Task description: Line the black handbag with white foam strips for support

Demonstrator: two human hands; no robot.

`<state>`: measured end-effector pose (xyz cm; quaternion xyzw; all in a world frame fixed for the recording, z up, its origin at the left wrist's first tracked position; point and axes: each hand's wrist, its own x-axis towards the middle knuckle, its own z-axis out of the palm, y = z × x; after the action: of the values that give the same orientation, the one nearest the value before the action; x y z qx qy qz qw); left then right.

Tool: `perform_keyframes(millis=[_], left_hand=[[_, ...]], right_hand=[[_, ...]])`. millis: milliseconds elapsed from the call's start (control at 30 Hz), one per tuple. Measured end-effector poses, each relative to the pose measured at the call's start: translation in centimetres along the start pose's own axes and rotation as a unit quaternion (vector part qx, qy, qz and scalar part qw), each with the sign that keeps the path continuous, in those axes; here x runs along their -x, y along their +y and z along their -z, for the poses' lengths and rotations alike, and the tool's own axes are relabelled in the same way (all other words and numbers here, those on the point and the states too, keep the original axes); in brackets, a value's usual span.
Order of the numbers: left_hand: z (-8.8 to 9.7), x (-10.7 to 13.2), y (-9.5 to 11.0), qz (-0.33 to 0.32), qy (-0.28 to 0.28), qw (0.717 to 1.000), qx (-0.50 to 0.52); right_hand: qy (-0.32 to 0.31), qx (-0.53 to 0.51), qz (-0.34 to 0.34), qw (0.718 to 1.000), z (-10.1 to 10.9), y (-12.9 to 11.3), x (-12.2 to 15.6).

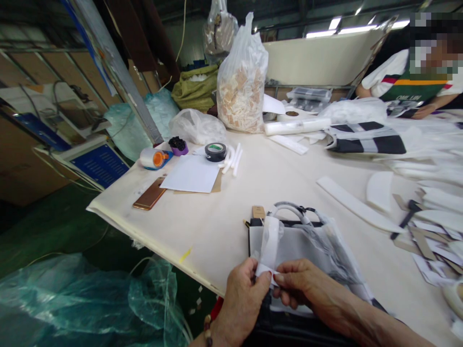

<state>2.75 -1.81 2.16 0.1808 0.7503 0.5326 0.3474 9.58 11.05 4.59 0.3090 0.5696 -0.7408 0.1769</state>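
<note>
A black handbag with a grey panel (292,241) lies at the table's near edge, partly under my hands. One handle or strap of it is covered by a white foam wrap (270,238). My left hand (242,301) is closed around the lower end of this wrap, thumb pressed on it. The fingers of my right hand (302,284) pinch a small white end of the wrap beside my left thumb. Clear plastic film (325,246) covers the bag's right side, and a brown tag (258,212) shows at its top. My palms hide the bag's lower part.
White foam strips (354,205) and cardboard pieces (427,246) lie to the right. At the left are a phone (149,193), white paper (193,173), black tape (216,152) and a tape dispenser (155,158). A filled plastic bag (241,91) stands behind. Another person (408,82) sits far right.
</note>
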Motion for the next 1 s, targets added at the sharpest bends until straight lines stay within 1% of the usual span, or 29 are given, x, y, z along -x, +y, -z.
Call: perform_keyframes(millis=[100, 267, 433, 567, 700, 767, 867, 1000], left_hand=[[-0.04, 0.00, -0.10, -0.004, 0.007, 1.000, -0.027], [-0.12, 0.04, -0.09, -0.012, 0.017, 0.998, -0.066], [-0.12, -0.03, 0.06, -0.007, 0.026, 0.996, -0.090], [-0.09, -0.15, 0.20, -0.008, 0.029, 0.996, -0.089], [-0.09, -0.22, 0.16, -0.006, 0.025, 0.997, -0.080], [-0.05, -0.20, 0.13, -0.007, 0.024, 0.997, -0.075], [0.03, -0.11, 0.13, -0.009, 0.028, 0.997, -0.067], [0.01, -0.05, 0.03, -0.002, 0.018, 0.998, -0.062]], right_hand=[[0.006, 0.032, 0.006, 0.999, -0.06, 0.12, 0.03], [0.033, 0.066, 0.019, 0.997, -0.52, 0.45, -0.26], [0.056, 0.053, -0.015, 0.997, -0.83, 0.33, -0.37], [0.030, 0.030, -0.014, 0.999, -0.35, 0.39, -0.31], [-0.001, -0.020, -0.006, 1.000, 0.08, 0.61, -0.47], [-0.003, -0.026, -0.007, 1.000, 0.07, 0.55, -0.46], [-0.004, -0.003, -0.006, 1.000, -0.07, 0.27, -0.22], [0.012, 0.002, -0.022, 1.000, -0.05, 0.15, 0.04]])
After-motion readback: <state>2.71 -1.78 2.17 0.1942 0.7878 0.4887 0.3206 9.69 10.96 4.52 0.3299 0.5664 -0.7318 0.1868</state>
